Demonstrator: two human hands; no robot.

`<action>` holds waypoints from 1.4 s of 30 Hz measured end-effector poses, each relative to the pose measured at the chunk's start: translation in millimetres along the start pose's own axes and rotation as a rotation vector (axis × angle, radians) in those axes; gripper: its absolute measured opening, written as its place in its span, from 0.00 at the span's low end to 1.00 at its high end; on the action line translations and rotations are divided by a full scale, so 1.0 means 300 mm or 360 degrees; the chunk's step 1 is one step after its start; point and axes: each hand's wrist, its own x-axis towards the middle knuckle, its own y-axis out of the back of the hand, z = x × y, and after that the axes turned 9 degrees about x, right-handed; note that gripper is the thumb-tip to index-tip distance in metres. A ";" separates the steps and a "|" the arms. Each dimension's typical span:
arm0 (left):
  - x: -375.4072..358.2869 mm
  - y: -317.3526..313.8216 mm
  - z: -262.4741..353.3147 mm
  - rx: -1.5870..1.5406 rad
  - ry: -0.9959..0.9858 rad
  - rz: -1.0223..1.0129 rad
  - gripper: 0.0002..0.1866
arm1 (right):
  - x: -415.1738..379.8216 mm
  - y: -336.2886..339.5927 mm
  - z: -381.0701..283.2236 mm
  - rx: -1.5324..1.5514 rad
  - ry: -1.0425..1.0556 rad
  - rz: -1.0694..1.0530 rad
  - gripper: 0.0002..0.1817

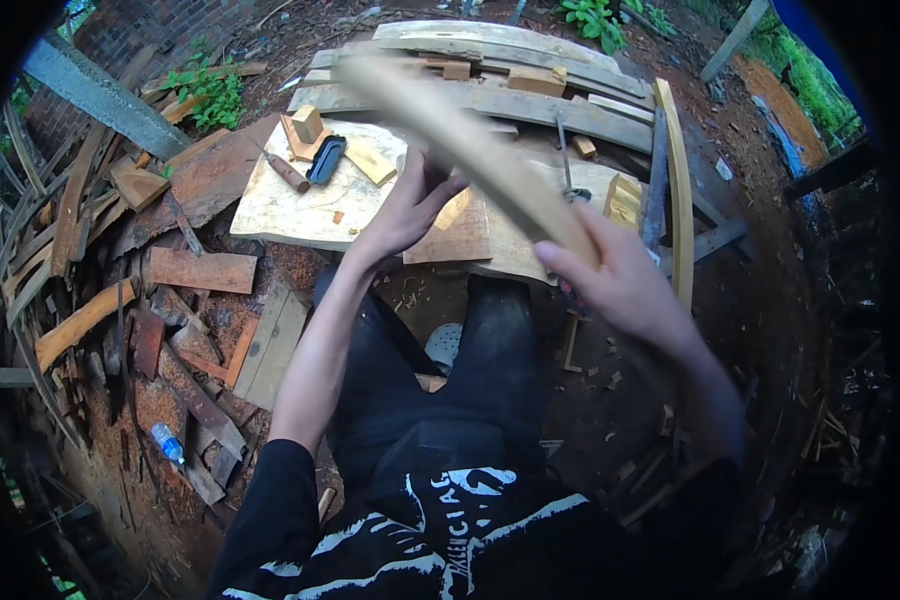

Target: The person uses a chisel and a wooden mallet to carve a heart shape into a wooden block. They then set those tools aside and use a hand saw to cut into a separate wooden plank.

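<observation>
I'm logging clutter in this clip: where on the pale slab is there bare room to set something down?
Front left of the pale slab, between the wooden-handled tool and the left hand, bare but for a small chip. Behind that it is crowded: black object, wood blocks. The stick in the right hand hides part farther right.

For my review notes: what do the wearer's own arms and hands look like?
The left grip and right grip are bare hands, ungloved, no watch visible; the right one is blurred. The left sleeve is short and black, ending near the elbow; the right sleeve is dark and shadowed. The shirt is black with white lettering and streaks.
</observation>
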 end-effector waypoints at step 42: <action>-0.021 0.093 -0.101 -0.0374 0.0206 0.0596 0.23 | -0.015 0.014 -0.027 -0.0258 -0.0169 -0.0203 0.29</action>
